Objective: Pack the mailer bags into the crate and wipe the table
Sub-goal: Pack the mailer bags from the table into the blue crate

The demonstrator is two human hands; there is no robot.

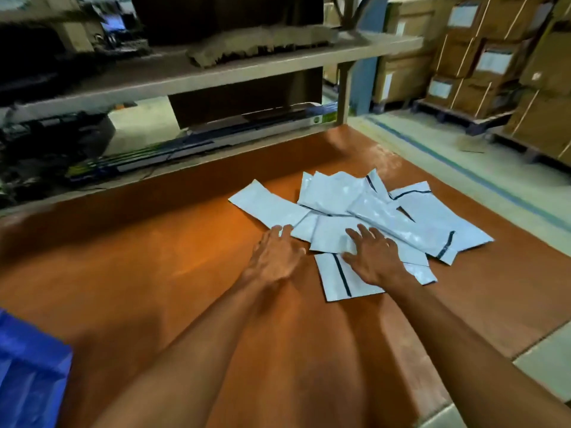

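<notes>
Several white mailer bags [364,208] with black seal strips lie in a loose, overlapping pile on the orange-brown table [154,257], right of centre. My left hand [276,257] lies flat at the pile's near left edge, fingertips touching a bag. My right hand [375,254] presses with spread fingers on the nearest bags. One bag [335,281] sticks out toward me between the hands. The blue crate [27,369] stands at the table's near left corner, only partly in view.
A shelf unit [216,72] with dark equipment and cardboard rises along the table's far edge. Stacked cardboard boxes [494,66] on pallets stand on the floor at the right. The table's right edge [482,196] drops to a pale floor with a blue line.
</notes>
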